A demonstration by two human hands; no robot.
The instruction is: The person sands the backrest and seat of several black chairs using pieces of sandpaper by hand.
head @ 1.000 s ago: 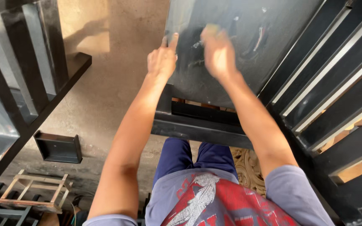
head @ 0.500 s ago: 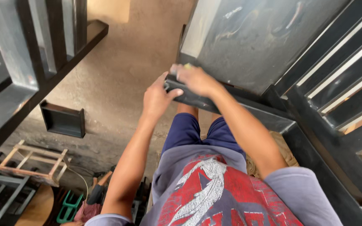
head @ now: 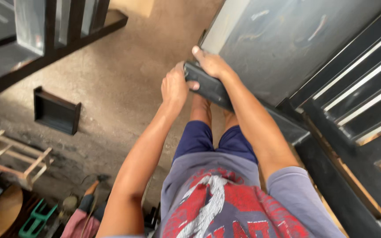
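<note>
A large dark metal gate frame point(head: 287, 48) with a flat sheet panel and slatted bars fills the right side. My left hand point(head: 174, 85) grips the corner end of its thick bottom rail point(head: 212, 90). My right hand point(head: 210, 64) lies closed over the top of the same rail end, fingers curled round the edge. Both forearms reach forward over my knees in blue shorts.
A second black metal frame point(head: 49, 48) stands at the upper left. A short black channel piece point(head: 56, 112) lies on the concrete floor point(head: 124, 75). A small wooden frame point(head: 16, 158), a green object point(head: 34, 220) and scattered tools sit at the lower left.
Both hands came down from the flat sheet panel to the corner of the bottom rail and took hold of it. The view tilted down and left.
</note>
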